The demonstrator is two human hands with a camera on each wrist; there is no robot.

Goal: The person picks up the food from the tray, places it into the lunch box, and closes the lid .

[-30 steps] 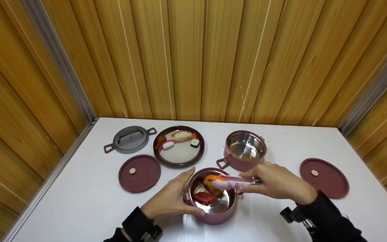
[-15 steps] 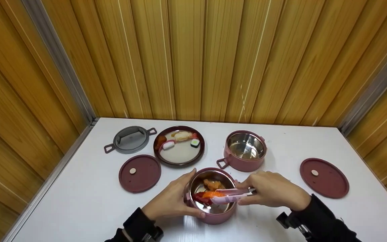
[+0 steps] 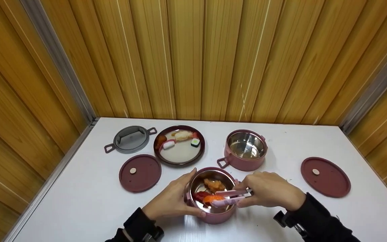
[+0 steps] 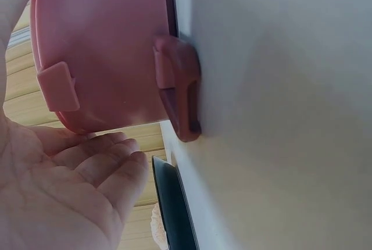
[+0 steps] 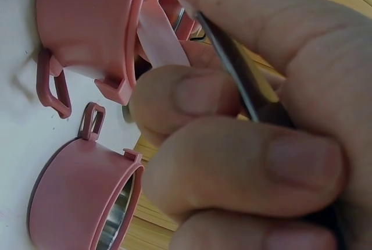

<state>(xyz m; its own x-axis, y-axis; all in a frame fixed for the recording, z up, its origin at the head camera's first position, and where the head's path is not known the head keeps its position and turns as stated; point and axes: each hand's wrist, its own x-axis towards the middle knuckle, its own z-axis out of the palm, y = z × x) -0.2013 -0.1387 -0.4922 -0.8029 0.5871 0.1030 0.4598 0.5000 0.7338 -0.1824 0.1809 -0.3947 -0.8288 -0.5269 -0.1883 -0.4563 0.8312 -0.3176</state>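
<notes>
My left hand (image 3: 175, 198) holds the near pink pot (image 3: 215, 219) by its left side, thumb at the near rim, index finger toward the far side. In the left wrist view the other fingers lie loosely beside the pot wall. My right hand (image 3: 270, 190) grips pink tongs (image 3: 228, 201), whose tips reach into the pot, their two arms apart. At the tips lies an orange food piece (image 3: 212, 199), against a red piece (image 3: 200, 195). A brown fried piece (image 3: 214, 184) lies toward the pot's far side. Whether the tongs still touch the orange piece, I cannot tell.
A second pink pot (image 3: 245, 164) stands behind, its steel inside bare. A plate (image 3: 180, 157) carries several toy foods. Beside it are a grey lid (image 3: 131, 143) with handles and a dark red lid (image 3: 143, 179). Another dark red lid (image 3: 328, 179) lies at the right.
My right hand has brought the tongs and orange piece from above the brown piece toward the pot's near side by the red piece. The tongs' arms have spread. My left hand stays put.
</notes>
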